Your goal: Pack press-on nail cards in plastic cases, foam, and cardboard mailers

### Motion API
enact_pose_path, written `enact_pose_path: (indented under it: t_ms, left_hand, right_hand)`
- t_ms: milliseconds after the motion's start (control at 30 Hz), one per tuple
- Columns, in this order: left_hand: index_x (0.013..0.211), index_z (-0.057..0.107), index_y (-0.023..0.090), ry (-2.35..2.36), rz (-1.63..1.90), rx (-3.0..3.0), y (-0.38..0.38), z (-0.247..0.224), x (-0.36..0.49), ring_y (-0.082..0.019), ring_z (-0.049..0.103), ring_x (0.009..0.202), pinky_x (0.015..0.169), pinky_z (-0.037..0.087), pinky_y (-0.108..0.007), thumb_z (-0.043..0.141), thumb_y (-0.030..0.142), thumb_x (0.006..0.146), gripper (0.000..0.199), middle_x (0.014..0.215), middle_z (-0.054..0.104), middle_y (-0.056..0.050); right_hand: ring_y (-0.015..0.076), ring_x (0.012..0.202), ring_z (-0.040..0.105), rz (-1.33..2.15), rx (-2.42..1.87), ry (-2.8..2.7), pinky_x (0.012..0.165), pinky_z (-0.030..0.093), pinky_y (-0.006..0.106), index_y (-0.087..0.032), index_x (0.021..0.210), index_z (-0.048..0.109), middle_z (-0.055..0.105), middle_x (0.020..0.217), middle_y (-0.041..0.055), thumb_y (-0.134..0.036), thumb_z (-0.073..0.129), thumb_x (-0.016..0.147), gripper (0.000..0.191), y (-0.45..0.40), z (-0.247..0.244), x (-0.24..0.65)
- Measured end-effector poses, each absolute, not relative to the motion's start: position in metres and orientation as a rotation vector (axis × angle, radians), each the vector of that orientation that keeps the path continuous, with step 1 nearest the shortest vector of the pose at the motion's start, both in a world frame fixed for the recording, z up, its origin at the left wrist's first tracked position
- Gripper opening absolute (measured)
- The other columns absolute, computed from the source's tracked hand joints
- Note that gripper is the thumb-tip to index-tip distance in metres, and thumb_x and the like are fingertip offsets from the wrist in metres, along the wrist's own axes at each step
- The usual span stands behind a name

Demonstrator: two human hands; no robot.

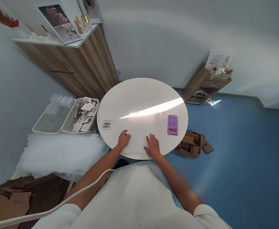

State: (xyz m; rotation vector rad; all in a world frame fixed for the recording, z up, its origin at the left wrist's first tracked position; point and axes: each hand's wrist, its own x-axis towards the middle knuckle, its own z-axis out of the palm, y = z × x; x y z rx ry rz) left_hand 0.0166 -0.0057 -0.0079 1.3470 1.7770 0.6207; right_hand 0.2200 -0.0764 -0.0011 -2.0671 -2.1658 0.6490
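So the thing to look at is this pale, thin sheet on the white table, which is kinda hard to make out since it's nearly the same colour. It lies right between the two hands, and as far as I can tell its long axis runs away from the person's body, with a streak of sunlight crossing its far end. The left hand is at the sheet's left side, fingers loosely curled; can't tell if it's pinching the edge or just resting there. The right hand is palm down with fingers spread, on or right by the sheet's near right part, not gripping anything. Honestly neither hand looks clearly closer, the sheet sits about evenly between them. Out to the left of the sheet there's a small clear pack, well apart from it and nearer the left hand. Right of the sheet is a purple item, pixelated so no clue what it is, long side pointing away from the body, nearer the right hand. Neither one's being touched.
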Motion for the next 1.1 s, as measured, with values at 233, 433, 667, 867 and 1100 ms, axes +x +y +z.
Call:
enact_pose_path:
  t_ms: [233, 433, 667, 867, 1100]
  left_hand:
    - [0.126, 0.039, 0.022, 1.695, 0.257, 2.056, -0.037, 0.001, 0.024, -0.026, 0.016, 0.133, 0.105, 0.014, -0.045, 0.051, 0.026, 0.075, 0.052, 0.140, 0.030, -0.011]
    - [0.129, 0.036, 0.023, 1.631, -0.016, 2.075, -0.041, -0.004, 0.026, -0.027, 0.008, 0.134, 0.104, 0.008, -0.052, 0.048, 0.029, 0.078, 0.053, 0.143, 0.023, -0.010]
    - [0.131, 0.035, 0.022, 1.610, 0.033, 2.019, -0.034, -0.006, 0.027, -0.028, 0.006, 0.134, 0.104, 0.007, -0.050, 0.048, 0.029, 0.078, 0.055, 0.143, 0.023, -0.010]
    - [0.134, 0.030, 0.021, 1.588, 0.112, 2.032, -0.039, -0.002, 0.017, -0.025, 0.005, 0.134, 0.105, 0.000, -0.048, 0.046, 0.029, 0.079, 0.057, 0.144, 0.021, -0.008]
    - [0.134, 0.028, 0.018, 1.879, 0.443, 1.700, -0.017, 0.006, -0.058, -0.029, 0.007, 0.134, 0.105, 0.008, -0.049, 0.050, 0.037, 0.077, 0.063, 0.145, 0.019, -0.011]
  right_hand:
    - [0.0288, 0.134, 0.003, 0.722, -2.137, -2.197, 0.102, 0.010, 0.050, -0.018, 0.135, 0.026, 0.014, 0.145, 0.0127, -0.040, 0.047, 0.079, 0.063, -0.065, -0.013, 0.223]
    - [0.0308, 0.134, 0.003, 0.705, -2.119, -2.175, 0.102, 0.006, 0.053, -0.020, 0.133, 0.030, 0.013, 0.145, 0.0133, -0.042, 0.051, 0.077, 0.064, -0.042, -0.013, 0.235]
    - [0.0317, 0.133, 0.001, 0.673, -2.122, -2.185, 0.101, 0.008, 0.053, -0.021, 0.133, 0.030, 0.012, 0.146, 0.0123, -0.045, 0.050, 0.078, 0.063, -0.039, -0.017, 0.240]
    - [0.0313, 0.133, 0.007, 0.571, -2.077, -2.162, 0.100, 0.015, 0.051, -0.019, 0.131, 0.033, 0.018, 0.144, 0.0146, -0.049, 0.040, 0.081, 0.058, -0.039, -0.013, 0.240]
    - [0.0278, 0.130, 0.023, 0.677, -1.934, -1.981, 0.100, 0.023, 0.047, -0.020, 0.122, 0.043, 0.036, 0.136, 0.0122, -0.044, 0.046, 0.079, 0.049, 0.009, 0.006, 0.159]
